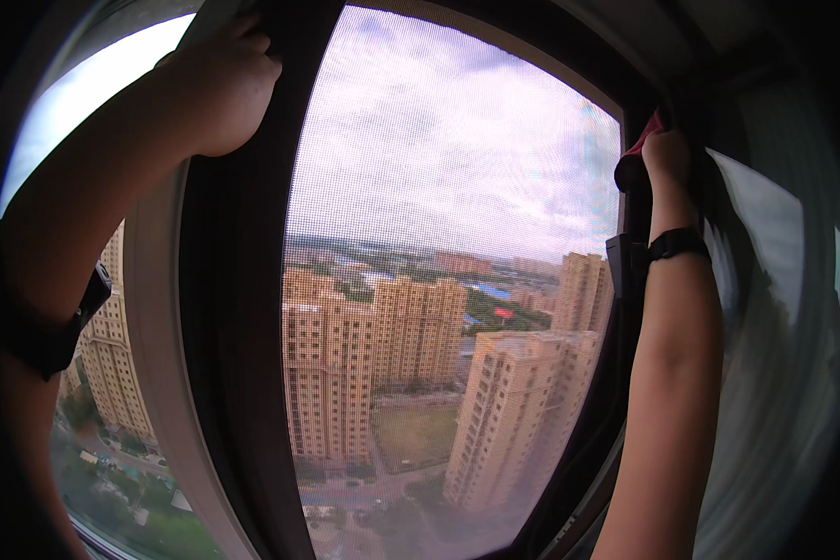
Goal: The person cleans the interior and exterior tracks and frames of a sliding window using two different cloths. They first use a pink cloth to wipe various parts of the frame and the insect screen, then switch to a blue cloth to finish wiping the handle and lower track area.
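Apartment towers point(523, 411): several, tan, standing outside beneath a cloudy sky.

Dark window frame point(229, 308): before you, its edges bowed by the lens; one broad upright at left, another side at right.

Mesh screen point(457, 196): one, fine weave, filling the opening between those sides.

Glass pane point(765, 219): one, to the right of your right arm, reflective.

Left hand point(224, 98): raised to the upper part of the broad upright, fingers bent and partly lost in shadow. Grip: you cannot tell how far open, or whether anything is held.

Right hand point(668, 157): raised to the frame's upper right. Grip: fingers closed on the red cloth.

Red cloth point(646, 133): one, bunched, showing at the left of your right hand, by the frame's right side.

Black strap point(679, 245): one, around your right wrist.
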Demonstrator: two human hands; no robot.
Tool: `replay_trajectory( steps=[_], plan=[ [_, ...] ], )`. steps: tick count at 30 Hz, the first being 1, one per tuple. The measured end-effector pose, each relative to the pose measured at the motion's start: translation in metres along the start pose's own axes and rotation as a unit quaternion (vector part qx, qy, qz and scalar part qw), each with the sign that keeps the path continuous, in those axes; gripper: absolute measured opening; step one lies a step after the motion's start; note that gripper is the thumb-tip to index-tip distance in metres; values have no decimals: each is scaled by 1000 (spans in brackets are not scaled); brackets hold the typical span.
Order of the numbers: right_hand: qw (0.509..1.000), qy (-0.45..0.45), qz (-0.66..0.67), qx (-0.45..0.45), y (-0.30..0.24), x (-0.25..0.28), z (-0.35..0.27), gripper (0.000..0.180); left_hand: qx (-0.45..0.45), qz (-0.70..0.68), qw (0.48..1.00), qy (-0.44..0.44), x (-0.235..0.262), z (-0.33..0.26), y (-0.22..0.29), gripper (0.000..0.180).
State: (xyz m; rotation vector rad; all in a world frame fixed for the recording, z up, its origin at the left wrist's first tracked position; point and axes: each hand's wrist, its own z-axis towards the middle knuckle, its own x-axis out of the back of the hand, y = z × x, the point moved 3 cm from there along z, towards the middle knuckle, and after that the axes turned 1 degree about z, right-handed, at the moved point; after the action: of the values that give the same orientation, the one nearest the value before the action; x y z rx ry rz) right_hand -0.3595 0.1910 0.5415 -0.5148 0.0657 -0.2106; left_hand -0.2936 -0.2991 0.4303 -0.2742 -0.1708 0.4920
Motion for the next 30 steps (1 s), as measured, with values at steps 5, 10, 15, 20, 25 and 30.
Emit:
replay_trajectory(
  steps=[5,10,15,20,25,30],
  plan=[
    [999,27,41,4,1,-12,2,40,61,-44,993,-88,36,7,20,43],
    [980,158,115,33,14,-12,4,43,95,26,964,245,29,-9,38,34],
    [994,29,57,89,7,-34,0,41,13,3,999,29,35,-6,5,36],
    [989,74,3,125,20,-56,21,43,-27,-103,991,86,-2,-18,-13,48],
    [960,53,180,206,-42,-13,6,44,-30,-32,994,97,3,-46,-34,52],
    [939,92,24,332,-38,-10,21,49,-34,-22,996,86,8,-60,-48,57]
  ],
)
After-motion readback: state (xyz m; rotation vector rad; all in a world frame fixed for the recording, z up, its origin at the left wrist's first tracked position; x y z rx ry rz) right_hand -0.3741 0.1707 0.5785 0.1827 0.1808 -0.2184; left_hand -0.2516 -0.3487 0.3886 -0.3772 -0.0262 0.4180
